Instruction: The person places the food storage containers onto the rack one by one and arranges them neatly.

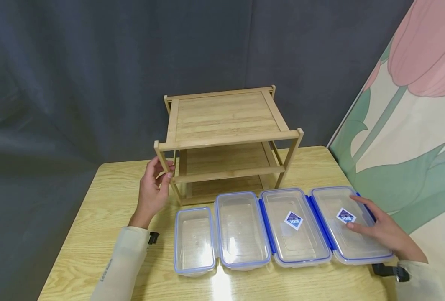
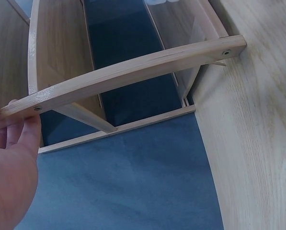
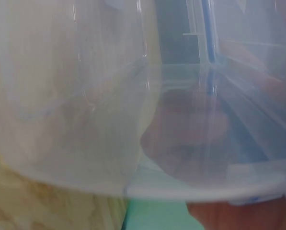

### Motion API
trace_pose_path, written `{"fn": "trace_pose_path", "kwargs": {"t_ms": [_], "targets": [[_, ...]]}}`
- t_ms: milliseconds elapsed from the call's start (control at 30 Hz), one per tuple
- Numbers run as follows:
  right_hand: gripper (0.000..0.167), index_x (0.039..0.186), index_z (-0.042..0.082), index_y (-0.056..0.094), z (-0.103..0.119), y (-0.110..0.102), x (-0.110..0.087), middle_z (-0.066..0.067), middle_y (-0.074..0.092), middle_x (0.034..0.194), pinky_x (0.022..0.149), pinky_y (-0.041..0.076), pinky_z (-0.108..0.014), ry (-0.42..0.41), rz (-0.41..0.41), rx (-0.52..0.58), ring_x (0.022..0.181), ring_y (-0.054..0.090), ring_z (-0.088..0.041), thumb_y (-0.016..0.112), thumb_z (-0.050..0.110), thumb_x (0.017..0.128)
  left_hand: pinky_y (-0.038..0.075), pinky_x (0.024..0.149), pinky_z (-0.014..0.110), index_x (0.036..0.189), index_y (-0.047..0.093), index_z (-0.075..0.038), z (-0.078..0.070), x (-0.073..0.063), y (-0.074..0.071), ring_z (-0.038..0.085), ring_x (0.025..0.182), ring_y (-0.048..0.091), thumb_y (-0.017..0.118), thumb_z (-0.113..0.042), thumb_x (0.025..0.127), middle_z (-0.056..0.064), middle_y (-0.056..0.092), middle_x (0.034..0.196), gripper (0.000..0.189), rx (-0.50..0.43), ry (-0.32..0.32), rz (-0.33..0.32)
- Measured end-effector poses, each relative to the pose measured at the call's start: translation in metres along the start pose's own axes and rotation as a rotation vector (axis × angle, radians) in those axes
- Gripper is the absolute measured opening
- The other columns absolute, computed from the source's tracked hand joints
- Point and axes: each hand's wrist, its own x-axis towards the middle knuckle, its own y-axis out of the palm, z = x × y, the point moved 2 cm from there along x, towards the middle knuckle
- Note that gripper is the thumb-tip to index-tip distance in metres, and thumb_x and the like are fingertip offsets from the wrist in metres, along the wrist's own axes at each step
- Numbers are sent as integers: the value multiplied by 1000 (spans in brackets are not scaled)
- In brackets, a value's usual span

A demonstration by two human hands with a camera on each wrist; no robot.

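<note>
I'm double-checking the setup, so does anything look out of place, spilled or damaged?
I see no spill or damage. One oddity: the rightmost plastic box sits close to the right edge of the table, perhaps slightly over it, while the other boxes lie farther in.

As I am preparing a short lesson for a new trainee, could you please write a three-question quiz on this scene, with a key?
1. Multiple choice: which part of the wooden rack does the person's left hand hold?
a) the top board
b) the front left post
c) the back rail

2. True or false: the right hand touches the leftmost container.

3. Count: how many of the four clear containers in the row bear a diamond-shaped label on top?

Key:
1. b
2. False; it touches the rightmost container.
3. Two, the two on the right.
</note>
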Motion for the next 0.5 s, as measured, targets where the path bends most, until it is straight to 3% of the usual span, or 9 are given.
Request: {"fn": "trace_pose_path", "kwargs": {"t_ms": [233, 333, 433, 500], "targets": [[100, 171, 23, 13, -2, 0, 1, -42, 4, 168, 107, 12, -92, -50, -8, 28, 149, 5, -73, 79, 25, 96, 57, 99, 16, 152, 43, 5, -1, 0, -1, 18, 116, 68, 57, 12, 102, 31, 63, 127, 52, -14, -13, 8], [100, 171, 26, 13, -4, -1, 0, -43, 5, 168, 105, 23, -87, -57, -12, 33, 147, 11, -70, 78, 23, 96, 57, 99, 16, 152, 43, 5, -1, 1, -1, 21, 116, 68, 57, 13, 102, 32, 62, 127, 53, -25, -17, 12], [98, 171, 31, 12, -6, -4, -1, -42, 8, 167, 97, 46, -60, -54, -28, 9, 140, 23, -63, 77, 22, 98, 57, 99, 16, 152, 43, 5, -1, 1, -1, 23, 117, 68, 57, 13, 102, 32, 62, 127, 53, -39, -19, 13], [97, 171, 35, 11, -7, -7, -2, -41, 9, 166, 84, 49, -40, -47, -32, 8, 131, 29, -58, 75, 22, 99, 57, 99, 17, 152, 42, 5, -1, 1, 0, 24, 116, 68, 56, 13, 102, 32, 62, 127, 53, -49, -19, 16]]}}
